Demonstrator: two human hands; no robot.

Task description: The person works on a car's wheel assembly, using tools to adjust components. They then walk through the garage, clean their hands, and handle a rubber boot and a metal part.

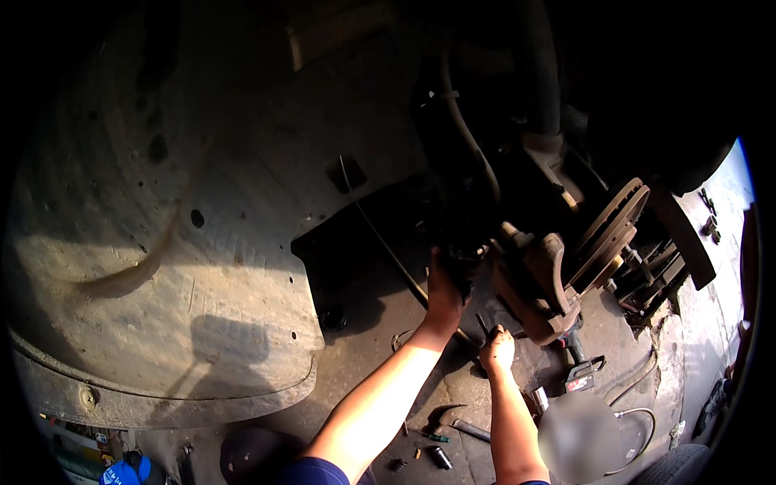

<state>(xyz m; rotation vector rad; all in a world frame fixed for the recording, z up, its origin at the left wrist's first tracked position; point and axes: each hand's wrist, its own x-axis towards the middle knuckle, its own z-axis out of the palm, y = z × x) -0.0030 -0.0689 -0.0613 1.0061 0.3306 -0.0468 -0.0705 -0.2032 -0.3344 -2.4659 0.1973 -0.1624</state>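
Fingers of the right hand (498,351) were curled around a thin dark rod (482,324), left of the brake caliper (525,303) and brake disc (611,230). The left hand (446,284) was in shadow, also left of the brake caliper; its grip could not be determined. A hammer (473,430) lay nearby.

Floor (352,364): grey, stained | right: pale, sunlit ground (693,331) | light: bright below, near-black above

A short dark-blue left sleeve (317,471) and a sliver of matching right sleeve (535,482) leave the forearms (380,396) bare.
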